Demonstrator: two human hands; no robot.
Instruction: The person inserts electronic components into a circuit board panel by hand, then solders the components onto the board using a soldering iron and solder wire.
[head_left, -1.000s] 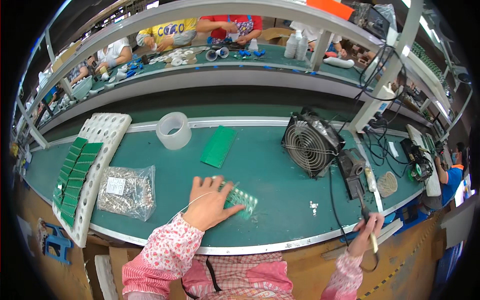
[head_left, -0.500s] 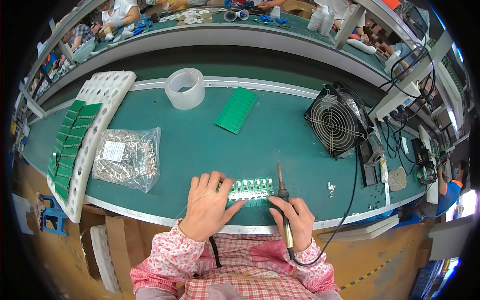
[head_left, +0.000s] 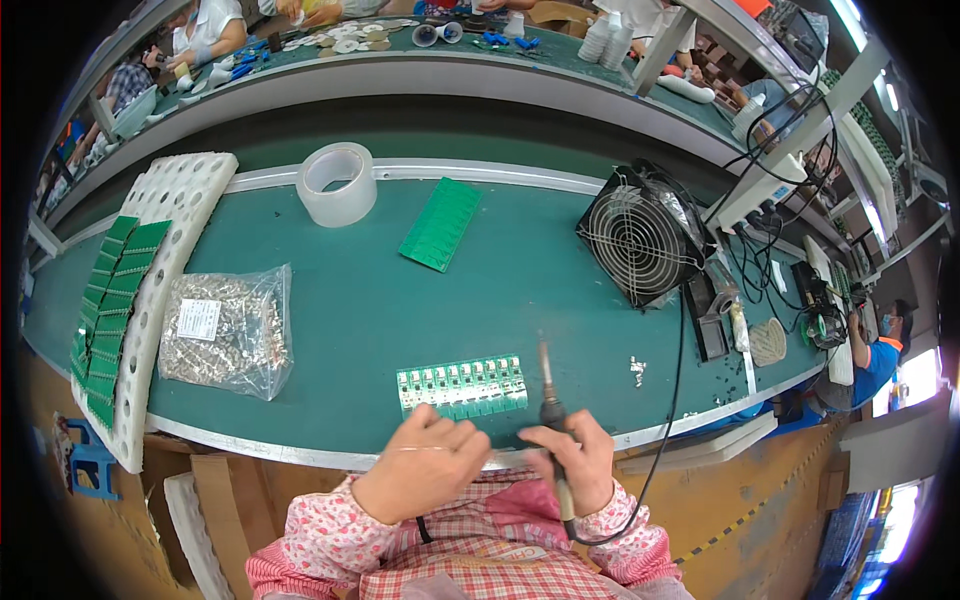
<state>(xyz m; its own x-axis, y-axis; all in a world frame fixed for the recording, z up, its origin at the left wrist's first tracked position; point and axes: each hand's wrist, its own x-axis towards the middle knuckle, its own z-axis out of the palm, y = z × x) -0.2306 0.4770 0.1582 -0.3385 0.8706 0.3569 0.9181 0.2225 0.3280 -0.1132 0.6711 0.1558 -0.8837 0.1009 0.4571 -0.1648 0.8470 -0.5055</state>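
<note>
In the head view, the right hand (head_left: 582,462) is clamped around the handle of a soldering iron (head_left: 552,413), its tip pointing away from the grip, presumably so the fingers stay clear of hot metal. The cord (head_left: 672,400) loops out to the right of that grip, likely leaving the work space free. The circuit board (head_left: 462,385) lies flat on the table (head_left: 350,310), left of the iron and just beyond the left hand (head_left: 425,465). That hand's fingers are curled at the board's near edge; whether they pinch anything I cannot tell. Farther left of it sits a bag of small metal parts (head_left: 225,335), probably within easy reach. Beyond the right grip stands a fan (head_left: 640,235), facing the hands, perhaps against fumes.
</note>
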